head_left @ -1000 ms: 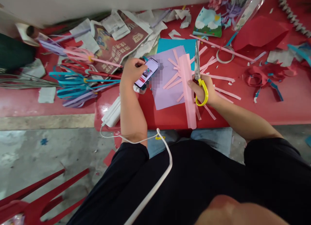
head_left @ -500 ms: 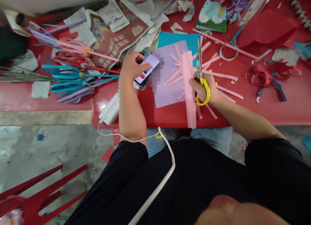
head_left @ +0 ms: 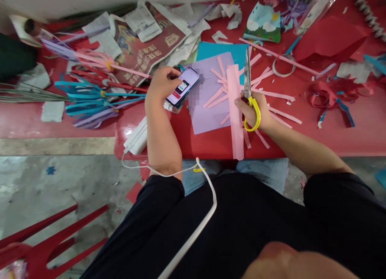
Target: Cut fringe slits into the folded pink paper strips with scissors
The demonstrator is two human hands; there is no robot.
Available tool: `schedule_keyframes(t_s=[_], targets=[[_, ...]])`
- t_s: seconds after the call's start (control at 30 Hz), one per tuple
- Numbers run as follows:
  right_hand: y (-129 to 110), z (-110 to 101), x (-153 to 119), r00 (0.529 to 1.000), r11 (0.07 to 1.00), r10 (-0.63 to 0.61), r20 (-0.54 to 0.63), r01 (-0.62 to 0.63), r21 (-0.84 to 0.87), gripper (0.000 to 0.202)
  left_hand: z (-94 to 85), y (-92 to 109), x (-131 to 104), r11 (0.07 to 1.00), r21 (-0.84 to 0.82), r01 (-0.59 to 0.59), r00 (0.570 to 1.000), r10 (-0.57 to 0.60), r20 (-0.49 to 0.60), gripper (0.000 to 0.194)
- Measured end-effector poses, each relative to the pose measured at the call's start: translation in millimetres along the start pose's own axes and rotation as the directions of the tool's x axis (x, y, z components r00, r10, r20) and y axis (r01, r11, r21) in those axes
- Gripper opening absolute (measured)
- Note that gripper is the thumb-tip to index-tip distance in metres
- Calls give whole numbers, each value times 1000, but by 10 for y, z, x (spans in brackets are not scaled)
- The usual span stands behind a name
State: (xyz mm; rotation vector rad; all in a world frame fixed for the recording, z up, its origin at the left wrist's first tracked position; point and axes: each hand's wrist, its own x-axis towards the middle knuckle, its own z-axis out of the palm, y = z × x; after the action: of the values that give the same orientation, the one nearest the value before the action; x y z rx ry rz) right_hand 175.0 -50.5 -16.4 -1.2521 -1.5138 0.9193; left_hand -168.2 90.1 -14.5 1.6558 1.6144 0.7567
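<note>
My left hand (head_left: 159, 86) is curled at the left edge of a smartphone (head_left: 187, 80), its thumb over the lit screen and its fingers at the phone's far side. The phone lies tilted beside a lavender paper sheet (head_left: 208, 118). In my right hand (head_left: 259, 110) are scissors (head_left: 254, 117) with yellow handles, blades pointing away from me. Between the thumb and fingers of that same hand is a folded pink paper strip (head_left: 234, 110), reaching down to the table edge. Narrow cut pink strips (head_left: 282, 94) fan out around and beneath it.
Blue looped-paper flowers (head_left: 81, 98) and a pink one (head_left: 93, 58) lie at the left. Newspaper (head_left: 144, 46) covers the back of the red table. A tape roll (head_left: 284, 66) and red paper scraps (head_left: 322, 94) are at the right. A white cable (head_left: 208, 214) crosses my front.
The phone's screen shows a different picture, with a dark box in it. My left thumb has shifted slightly on the screen. My right hand, scissors and pink strip stay nearly still.
</note>
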Motion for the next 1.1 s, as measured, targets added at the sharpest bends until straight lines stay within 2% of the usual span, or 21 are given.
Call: schedule_keyframes(t_s=[0.1, 0.23, 0.37, 0.63, 0.83, 0.97, 1.1], targets=[[11, 2, -1, 1000, 1000, 7, 12, -7, 1, 41, -57, 94, -70, 998, 58, -9, 1000, 7, 22, 32], [14, 19, -7, 1000, 1000, 1, 2, -1, 20, 41, -87, 140, -97, 995, 104, -6, 999, 1, 50, 44], [-4, 28, -14, 1000, 1000, -5, -1, 5, 20, 39, -80, 95, -58, 995, 104, -1, 999, -5, 53, 49], [-20, 27, -11, 999, 998, 34, -10, -33, 44, 41, -50, -4, 6, 998, 62, 26, 999, -28, 37, 36], [-162, 36, -50, 962, 949, 215, 165, -246, 197, 46, -61, -16, -1, 995, 94, 38, 998, -43, 46, 40], [-209, 31, -63, 966, 949, 198, 167, -232, 215, 47, -46, -27, -6, 993, 106, 56, 998, -60, 31, 42], [-205, 31, -62, 956, 944, 222, 193, -260, 201, 45, -34, -48, 33, 997, 62, 37, 999, -37, -1, 30]])
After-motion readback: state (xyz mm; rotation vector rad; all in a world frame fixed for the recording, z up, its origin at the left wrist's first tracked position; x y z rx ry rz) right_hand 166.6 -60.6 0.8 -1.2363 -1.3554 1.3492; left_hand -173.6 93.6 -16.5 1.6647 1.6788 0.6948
